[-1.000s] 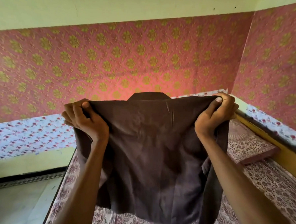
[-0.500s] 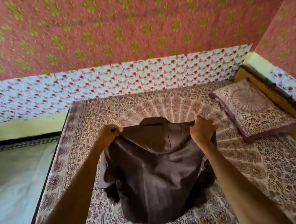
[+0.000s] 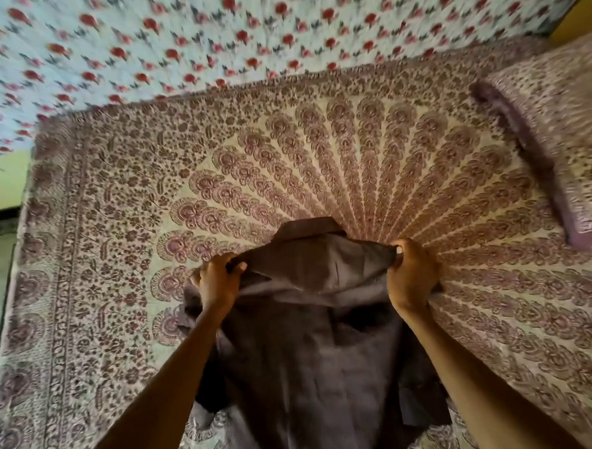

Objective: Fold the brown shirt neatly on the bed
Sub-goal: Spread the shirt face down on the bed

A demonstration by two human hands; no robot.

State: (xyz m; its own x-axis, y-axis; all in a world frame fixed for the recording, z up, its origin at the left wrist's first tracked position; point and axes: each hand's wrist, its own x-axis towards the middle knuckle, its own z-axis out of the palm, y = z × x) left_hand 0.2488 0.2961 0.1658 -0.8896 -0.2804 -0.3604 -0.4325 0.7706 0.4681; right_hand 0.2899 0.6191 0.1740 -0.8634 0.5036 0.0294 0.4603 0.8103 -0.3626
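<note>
The brown shirt (image 3: 312,367) lies lengthwise on the bed (image 3: 116,233), collar pointing to the bed's far side. The left hand (image 3: 219,286) and right hand (image 3: 412,276) each hold a shoulder, fingers curled tight round the cloth, which sags between them. A pillow (image 3: 564,134) sits at the bed's far right corner.

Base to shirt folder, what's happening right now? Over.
Shoulders of brown shirt gripped by left hand and right hand. Lower part on bedsheet. Nothing blocking; pillow far right.

brown shirt (image 3: 316,377) lowered from mid-air, lower part apparently now lying on the bed (image 3: 116,233), hands dropped with it
</note>
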